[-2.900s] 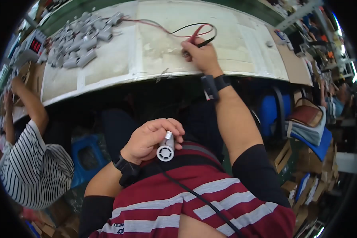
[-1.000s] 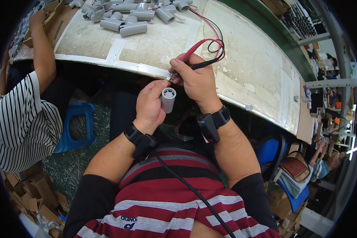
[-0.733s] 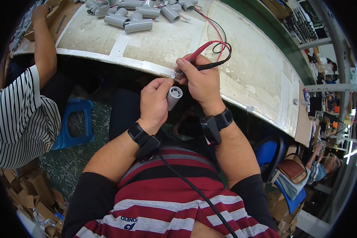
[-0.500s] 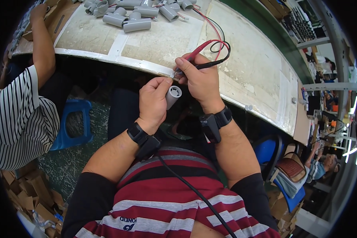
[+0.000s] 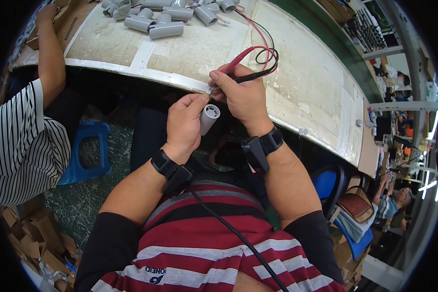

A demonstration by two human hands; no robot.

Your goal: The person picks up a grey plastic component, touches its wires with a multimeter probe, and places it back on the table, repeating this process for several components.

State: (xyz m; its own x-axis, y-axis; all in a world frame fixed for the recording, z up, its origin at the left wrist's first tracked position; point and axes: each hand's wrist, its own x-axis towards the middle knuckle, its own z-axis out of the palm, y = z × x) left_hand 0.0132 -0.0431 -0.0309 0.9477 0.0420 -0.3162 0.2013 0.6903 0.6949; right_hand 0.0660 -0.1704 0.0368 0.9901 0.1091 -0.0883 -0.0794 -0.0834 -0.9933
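small grey cylinder (image 5: 209,118), open ribbed end turned up toward the face — held below the near edge of the workbench (image 5: 297,73), over the lap, just left of centre. left hand (image 5: 184,124) wraps it from the left, fingers closed round the body, thumb up by the rim; likely held this way so the open end stays reachable. right hand (image 5: 242,95) sits just right and a little farther, touching the left at the fingertips, closed in a pinch on two probes, one red (image 5: 238,62) and one black (image 5: 254,76), tips pointed down-left at the cylinder's mouth. whether a tip touches inside, cannot tell.

probe leads (image 5: 265,46) loop back onto the bench, red and black, slack — room to shift the hands.

far left on the bench, a heap of grey cylinders (image 5: 155,19), well apart from the hands. bench edge curves close above the knuckles; little clearance upward, more open space toward the lap. another person's striped sleeve (image 5: 22,141) at the left, blue stool (image 5: 90,151) between.
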